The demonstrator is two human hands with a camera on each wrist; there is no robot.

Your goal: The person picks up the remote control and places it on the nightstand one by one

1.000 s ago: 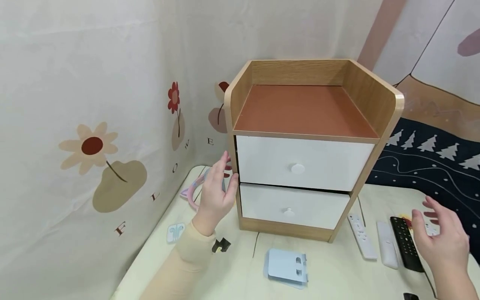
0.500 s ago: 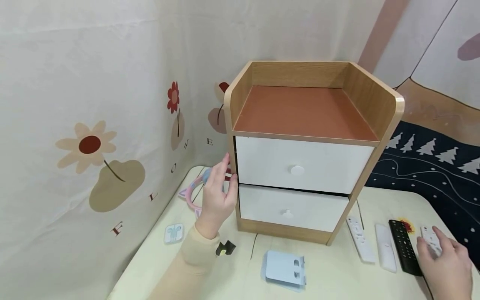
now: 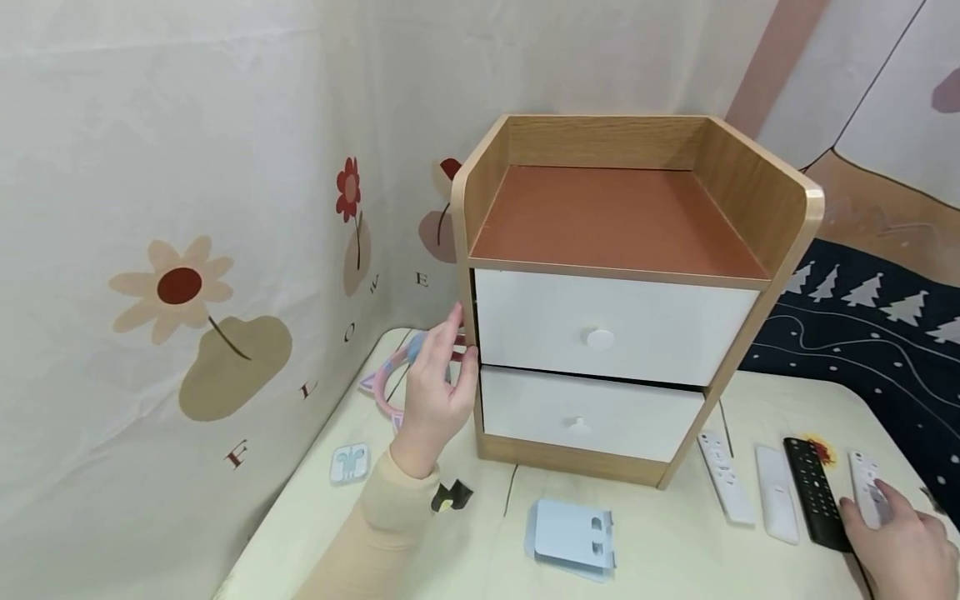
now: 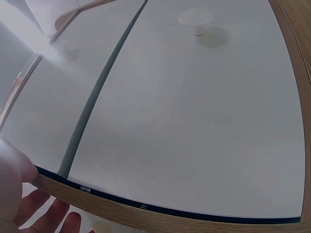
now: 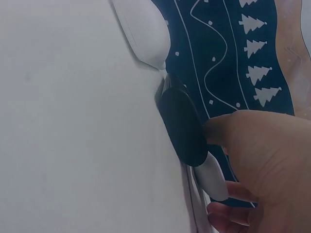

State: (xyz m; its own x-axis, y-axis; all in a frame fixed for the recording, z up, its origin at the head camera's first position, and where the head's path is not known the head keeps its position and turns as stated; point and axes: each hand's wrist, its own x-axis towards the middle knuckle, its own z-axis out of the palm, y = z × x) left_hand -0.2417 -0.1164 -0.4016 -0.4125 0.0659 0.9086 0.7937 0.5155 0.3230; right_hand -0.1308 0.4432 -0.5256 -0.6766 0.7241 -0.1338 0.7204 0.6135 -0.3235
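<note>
A small wooden cabinet [image 3: 570,467] with two white drawers stands in the middle of the head view. My left hand [image 3: 435,396] touches its left side, fingers fairly straight and pointing up. In the left wrist view the thumb [image 4: 19,162] lies at the front edge, the other fingers beside the side panel. At the right, my right hand [image 3: 911,537] holds the near end of a white remote control [image 3: 868,483], thumb on one side and fingers on the other. Just left of it lies a black remote control [image 3: 816,492]; its end [image 5: 183,126] hides part of the white one in the right wrist view.
Two more white remotes, one slim [image 3: 776,496] and one with large buttons [image 3: 726,479], lie right of the cabinet. A light-blue folded stand [image 3: 573,533] is in front. Boxed earphones [image 3: 349,463] and a pink cat-ear headband [image 3: 386,387] lie at the left.
My right hand has come down onto the rightmost white remote and closed round its near end. The left hand stays at the cabinet's side; the head view shifts slightly.
</note>
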